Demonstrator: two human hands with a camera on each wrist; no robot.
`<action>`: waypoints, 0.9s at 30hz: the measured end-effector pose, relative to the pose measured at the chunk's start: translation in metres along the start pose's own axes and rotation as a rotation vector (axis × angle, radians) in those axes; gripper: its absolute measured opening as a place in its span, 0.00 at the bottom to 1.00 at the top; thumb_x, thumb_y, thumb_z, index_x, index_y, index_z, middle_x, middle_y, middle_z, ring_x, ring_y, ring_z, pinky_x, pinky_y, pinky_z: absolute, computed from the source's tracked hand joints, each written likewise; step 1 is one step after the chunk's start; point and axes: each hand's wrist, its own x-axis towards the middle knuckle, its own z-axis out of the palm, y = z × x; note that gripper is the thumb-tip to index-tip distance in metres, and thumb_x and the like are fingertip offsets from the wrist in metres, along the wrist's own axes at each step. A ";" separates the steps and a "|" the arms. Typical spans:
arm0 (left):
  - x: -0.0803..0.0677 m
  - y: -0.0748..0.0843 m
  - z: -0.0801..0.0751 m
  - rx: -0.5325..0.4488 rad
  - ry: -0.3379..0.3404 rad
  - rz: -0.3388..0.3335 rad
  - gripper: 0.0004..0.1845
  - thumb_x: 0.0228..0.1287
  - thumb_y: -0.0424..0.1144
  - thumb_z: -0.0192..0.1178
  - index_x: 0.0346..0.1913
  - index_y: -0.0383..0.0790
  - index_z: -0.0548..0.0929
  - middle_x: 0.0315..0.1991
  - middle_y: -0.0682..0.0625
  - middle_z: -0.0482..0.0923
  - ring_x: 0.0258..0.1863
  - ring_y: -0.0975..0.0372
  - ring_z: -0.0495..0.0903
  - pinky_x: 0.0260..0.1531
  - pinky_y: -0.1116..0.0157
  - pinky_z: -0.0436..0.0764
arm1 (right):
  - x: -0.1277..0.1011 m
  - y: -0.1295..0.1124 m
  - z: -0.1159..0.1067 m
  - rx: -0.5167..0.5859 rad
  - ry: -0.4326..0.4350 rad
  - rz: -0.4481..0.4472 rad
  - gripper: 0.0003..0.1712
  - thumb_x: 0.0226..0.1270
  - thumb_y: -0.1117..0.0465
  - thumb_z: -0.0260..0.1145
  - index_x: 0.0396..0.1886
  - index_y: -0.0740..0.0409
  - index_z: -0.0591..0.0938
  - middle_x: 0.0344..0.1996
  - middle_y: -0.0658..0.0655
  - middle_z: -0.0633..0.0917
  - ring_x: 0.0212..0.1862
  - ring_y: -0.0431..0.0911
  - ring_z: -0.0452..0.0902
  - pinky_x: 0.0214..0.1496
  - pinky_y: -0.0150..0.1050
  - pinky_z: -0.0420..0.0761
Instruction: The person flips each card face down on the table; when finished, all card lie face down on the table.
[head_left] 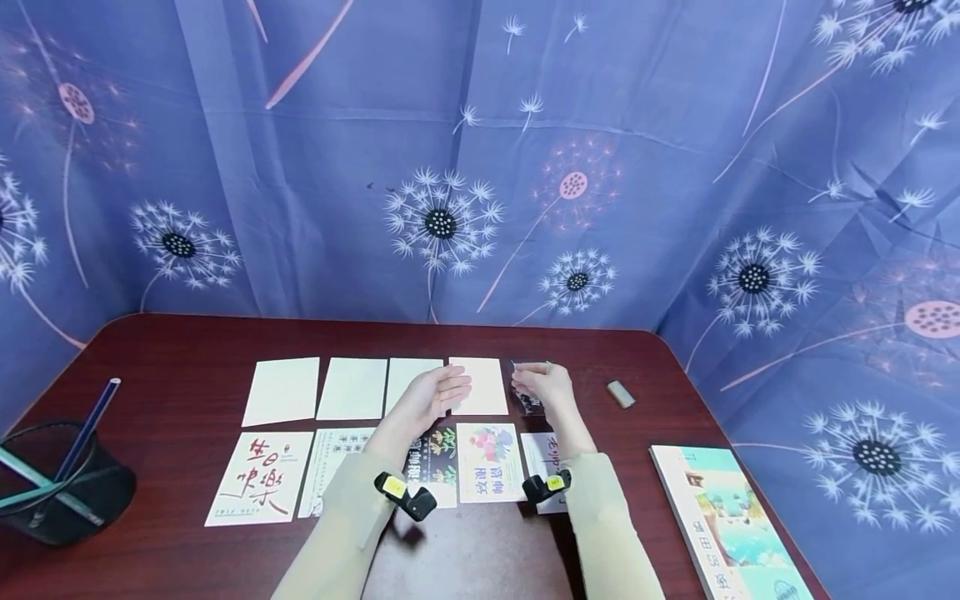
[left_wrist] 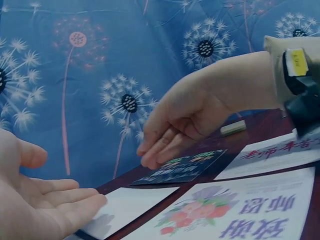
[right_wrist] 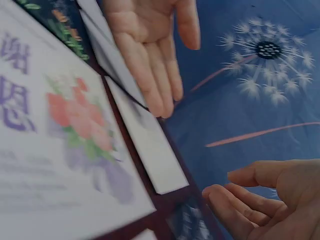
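Two rows of square cards lie on the table. In the back row are several blank white cards, and at its right end a dark printed card [head_left: 531, 403]. My left hand [head_left: 429, 398] hovers with straight fingers beside a white card [head_left: 480, 387], its palm turned inward. My right hand [head_left: 551, 390] is above the dark card, fingers loosely bent and holding nothing. Both palms show in the right wrist view, the left hand [right_wrist: 150, 55] higher up and the right hand [right_wrist: 270, 200] below. The front row includes a flower card [head_left: 491, 462] and a red-lettered card [head_left: 259, 478].
A black mesh pen holder [head_left: 97, 496] with pens stands at the left edge. A small eraser [head_left: 621, 394] lies right of the cards. At the right front is a thick book [head_left: 731, 517]. A blue dandelion-print curtain [head_left: 337, 208] hangs behind the table.
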 end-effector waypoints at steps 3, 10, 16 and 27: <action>0.003 -0.005 0.009 -0.015 0.008 0.015 0.27 0.79 0.36 0.34 0.71 0.19 0.55 0.70 0.23 0.57 0.71 0.38 0.60 0.73 0.52 0.62 | 0.001 -0.001 -0.010 0.000 0.005 -0.004 0.19 0.64 0.70 0.64 0.53 0.78 0.79 0.36 0.63 0.88 0.30 0.37 0.83 0.42 0.33 0.87; 0.013 -0.019 0.043 0.016 0.011 0.009 0.29 0.78 0.38 0.35 0.72 0.21 0.54 0.71 0.24 0.56 0.73 0.39 0.57 0.75 0.51 0.58 | 0.005 0.004 -0.036 -0.042 0.026 0.002 0.21 0.66 0.68 0.63 0.56 0.76 0.78 0.46 0.68 0.86 0.35 0.37 0.84 0.47 0.34 0.86; 0.022 -0.026 0.066 -0.015 0.036 0.001 0.30 0.76 0.39 0.38 0.73 0.23 0.52 0.73 0.25 0.49 0.75 0.40 0.50 0.77 0.51 0.51 | 0.006 0.011 -0.055 -0.048 0.034 0.038 0.22 0.68 0.66 0.61 0.59 0.74 0.76 0.53 0.70 0.82 0.38 0.37 0.84 0.50 0.34 0.85; 0.032 -0.029 0.075 -0.060 0.061 -0.003 0.33 0.75 0.40 0.41 0.73 0.20 0.49 0.75 0.26 0.45 0.76 0.39 0.45 0.77 0.50 0.47 | 0.007 0.017 -0.076 -0.013 -0.005 0.056 0.24 0.71 0.68 0.58 0.63 0.77 0.71 0.56 0.73 0.80 0.43 0.38 0.83 0.49 0.28 0.84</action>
